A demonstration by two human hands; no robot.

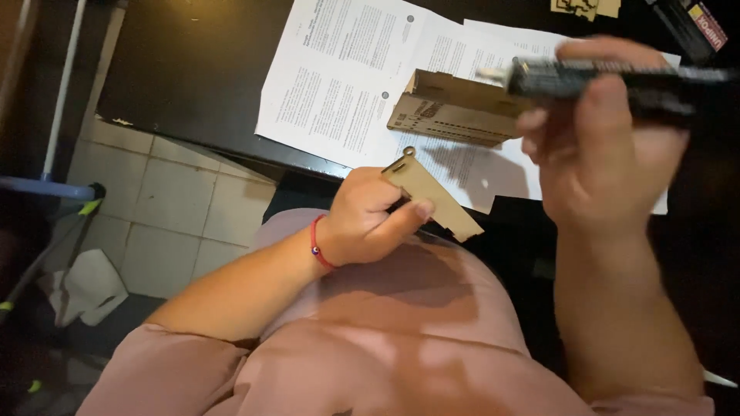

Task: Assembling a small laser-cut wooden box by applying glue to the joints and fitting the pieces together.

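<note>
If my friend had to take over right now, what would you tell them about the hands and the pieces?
Left hand: grip shut on a flat cardboard piece with a small loop at one end, held over the lap.
Right hand: grip shut on a dark tube, nozzle pointing left, raised above the table edge.
On the black table: printed sheets with a partly built cardboard model on them.
Done: model partly assembled. Left: the held piece is not joined to it yet.

Single head view, looking steeply down, close over lap and black desk (193, 69)
</note>
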